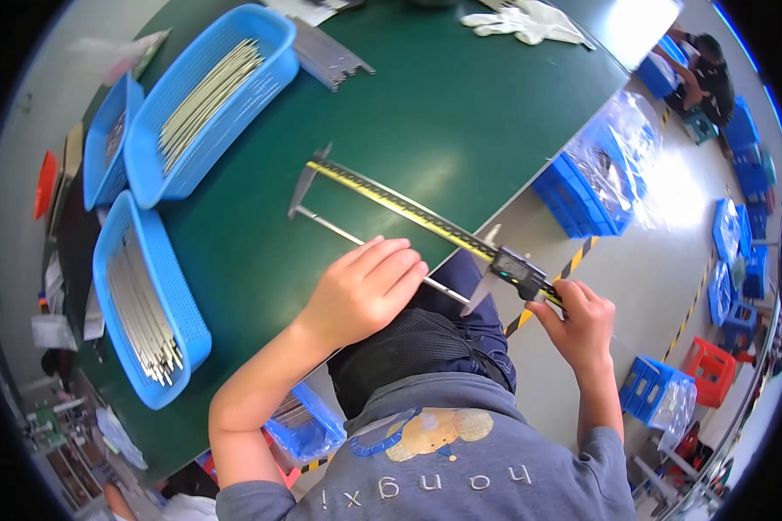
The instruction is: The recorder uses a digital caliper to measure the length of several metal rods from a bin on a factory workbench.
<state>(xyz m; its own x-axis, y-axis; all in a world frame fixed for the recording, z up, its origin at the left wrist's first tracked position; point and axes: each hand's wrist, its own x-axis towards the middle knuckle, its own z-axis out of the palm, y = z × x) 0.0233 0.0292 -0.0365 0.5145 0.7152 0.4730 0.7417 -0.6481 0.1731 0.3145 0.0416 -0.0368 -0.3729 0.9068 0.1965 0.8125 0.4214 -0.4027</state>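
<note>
My left hand is closed around the middle of a thin metal rod, its fingers bent over it. The rod lies between the jaws of a long digital caliper. One rod end meets the far jaw over the table; the other is at the sliding jaw near my lap. My right hand grips the caliper's near end, just beside the display, with thumb and fingers pinched. The caliper slants from upper left to lower right, past the table edge. Its readout is too small to make out.
On the green table, a blue basket holds brass-coloured rods, and another blue basket holds silvery rods. Grey metal strips and white gloves lie at the far side. Blue crates stand on the floor to the right.
</note>
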